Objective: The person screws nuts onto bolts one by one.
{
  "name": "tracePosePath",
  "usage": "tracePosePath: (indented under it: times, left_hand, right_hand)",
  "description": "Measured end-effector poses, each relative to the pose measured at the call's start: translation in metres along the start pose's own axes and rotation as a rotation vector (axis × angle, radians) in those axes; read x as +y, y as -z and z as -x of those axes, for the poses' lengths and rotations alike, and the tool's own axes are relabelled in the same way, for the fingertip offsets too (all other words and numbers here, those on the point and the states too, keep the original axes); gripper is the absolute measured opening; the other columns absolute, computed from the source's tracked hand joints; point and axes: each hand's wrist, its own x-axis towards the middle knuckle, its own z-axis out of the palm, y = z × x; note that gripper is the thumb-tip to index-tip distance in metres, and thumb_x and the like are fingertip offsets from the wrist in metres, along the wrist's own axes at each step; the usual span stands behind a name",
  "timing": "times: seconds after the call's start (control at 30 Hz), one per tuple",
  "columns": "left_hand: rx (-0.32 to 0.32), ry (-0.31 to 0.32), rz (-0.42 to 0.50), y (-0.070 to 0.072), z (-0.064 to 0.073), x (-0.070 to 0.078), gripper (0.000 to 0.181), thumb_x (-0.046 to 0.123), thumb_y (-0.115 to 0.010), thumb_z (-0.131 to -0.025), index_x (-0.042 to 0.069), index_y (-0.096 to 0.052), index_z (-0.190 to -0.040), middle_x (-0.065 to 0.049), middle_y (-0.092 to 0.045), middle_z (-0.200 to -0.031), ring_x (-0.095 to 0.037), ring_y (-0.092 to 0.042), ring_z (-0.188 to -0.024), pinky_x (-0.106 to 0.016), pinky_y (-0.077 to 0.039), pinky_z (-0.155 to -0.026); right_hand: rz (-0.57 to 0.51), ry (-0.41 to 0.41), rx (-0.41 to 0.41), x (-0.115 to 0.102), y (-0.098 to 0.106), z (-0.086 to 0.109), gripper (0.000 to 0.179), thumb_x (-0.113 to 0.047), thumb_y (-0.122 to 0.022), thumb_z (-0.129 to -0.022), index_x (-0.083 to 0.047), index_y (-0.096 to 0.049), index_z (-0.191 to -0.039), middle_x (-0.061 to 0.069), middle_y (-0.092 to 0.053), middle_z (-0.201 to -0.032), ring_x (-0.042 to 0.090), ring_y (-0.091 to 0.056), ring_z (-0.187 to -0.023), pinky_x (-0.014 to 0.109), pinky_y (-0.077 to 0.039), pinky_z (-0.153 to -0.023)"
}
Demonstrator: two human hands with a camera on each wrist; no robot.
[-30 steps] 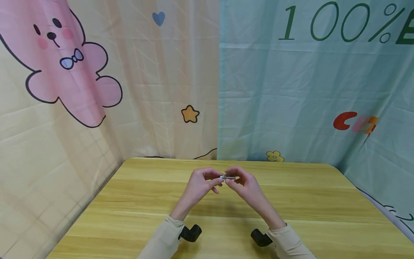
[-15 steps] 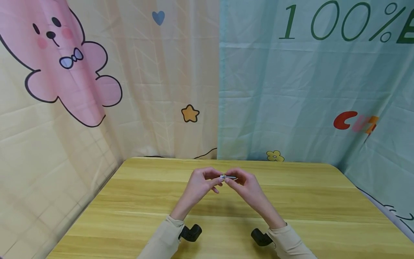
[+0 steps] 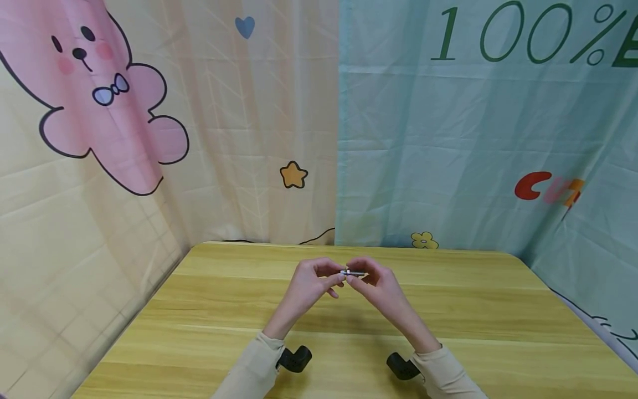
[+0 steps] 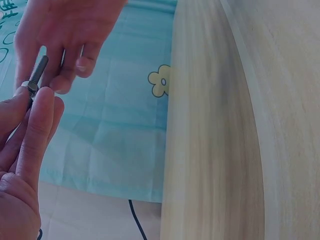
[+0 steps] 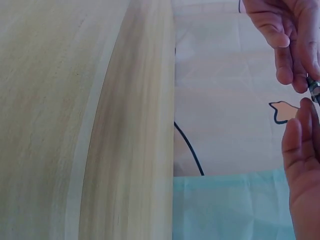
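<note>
Both hands meet over the table around a small silver bolt (image 3: 356, 273), held roughly level in the head view. My left hand (image 3: 313, 281) pinches its left end between thumb and fingers. The threaded shaft (image 4: 39, 68) points away from the left hand toward the right palm. A metal nut (image 4: 32, 87) sits on the bolt beside the left fingertips. My right hand (image 3: 374, 280) has its thumb and index fingertip at the nut, with the shaft running under its curved fingers. In the right wrist view, the bolt is partly cut off by the frame edge.
A wooden table (image 3: 249, 310) lies beneath both hands. Printed curtains (image 3: 259, 122) hang behind it and at both sides. Black wrist-worn devices (image 3: 296, 359) stick out from the beige sleeves (image 3: 256, 363).
The right fingertips shift slightly around the nut, and the silver bolt looks slightly turned. The left hand keeps nearly the same place, and both forearms stay put.
</note>
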Motion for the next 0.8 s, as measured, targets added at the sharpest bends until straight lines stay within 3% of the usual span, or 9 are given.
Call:
tracePosePath:
  times: [0.13, 0.23, 0.43, 0.57, 0.67, 0.8]
  left_hand:
    - [-0.001, -0.004, -0.001, 0.0, -0.0004, -0.0004, 0.01, -0.003, -0.068, -0.09, -0.005, -0.071, -0.099, -0.019, -0.071, -0.095, -0.041, -0.067, -0.086, -0.042, -0.061, -0.061]
    - [-0.004, -0.004, 0.001, 0.0, -0.0007, -0.0013, 0.009, -0.003, -0.068, -0.09, -0.006, -0.071, -0.099, -0.019, -0.071, -0.094, -0.042, -0.067, -0.086, -0.043, -0.061, -0.061]
    - [-0.006, -0.001, -0.003, 0.0, -0.0001, -0.0015, 0.009, 0.0, -0.069, -0.091, -0.004, -0.072, -0.098, -0.016, -0.071, -0.093, -0.04, -0.068, -0.085, -0.048, -0.061, -0.063]
    - [-0.009, 0.001, -0.001, 0.0, -0.0001, -0.0013, 0.009, 0.0, -0.068, -0.091, -0.003, -0.072, -0.098, -0.019, -0.071, -0.095, -0.041, -0.067, -0.086, -0.052, -0.059, -0.065]
    - [-0.013, 0.004, -0.002, -0.0002, -0.0003, -0.0014, 0.009, 0.0, -0.068, -0.091, -0.003, -0.072, -0.099, -0.021, -0.071, -0.095, -0.043, -0.067, -0.087, -0.049, -0.06, -0.063]
    - [-0.01, 0.003, -0.013, -0.0014, -0.0005, -0.0023, 0.009, 0.0, -0.068, -0.091, -0.003, -0.072, -0.099, -0.02, -0.071, -0.094, -0.036, -0.068, -0.083, -0.047, -0.061, -0.062]
  right_hand:
    - [-0.015, 0.092, -0.02, 0.0022, 0.0008, 0.0, 0.018, -0.011, -0.071, -0.092, -0.011, -0.065, -0.109, 0.004, -0.065, -0.105, 0.023, -0.062, -0.098, 0.033, -0.056, -0.08]
    - [-0.015, 0.099, -0.023, 0.0019, 0.0013, 0.0003, 0.016, -0.013, -0.071, -0.092, -0.013, -0.066, -0.107, 0.003, -0.066, -0.103, 0.022, -0.063, -0.096, 0.033, -0.056, -0.079]
    - [0.017, 0.042, -0.008, 0.0002, 0.0015, 0.0013, 0.015, -0.024, -0.07, -0.093, -0.017, -0.07, -0.106, -0.001, -0.068, -0.104, 0.017, -0.065, -0.096, 0.032, -0.056, -0.081]
    - [0.038, 0.008, 0.007, 0.0001, 0.0012, 0.0019, 0.016, -0.032, -0.067, -0.095, -0.018, -0.072, -0.101, -0.001, -0.069, -0.097, 0.021, -0.065, -0.088, 0.031, -0.056, -0.072]
    - [0.042, -0.03, 0.019, 0.0009, 0.0005, 0.0016, 0.022, -0.036, -0.063, -0.097, -0.017, -0.073, -0.096, 0.003, -0.068, -0.088, 0.025, -0.063, -0.081, 0.034, -0.054, -0.066]
    - [0.033, -0.055, 0.037, 0.0024, 0.0002, 0.0014, 0.028, -0.037, -0.059, -0.099, -0.013, -0.073, -0.096, 0.008, -0.067, -0.087, 0.023, -0.061, -0.08, 0.036, -0.055, -0.069]
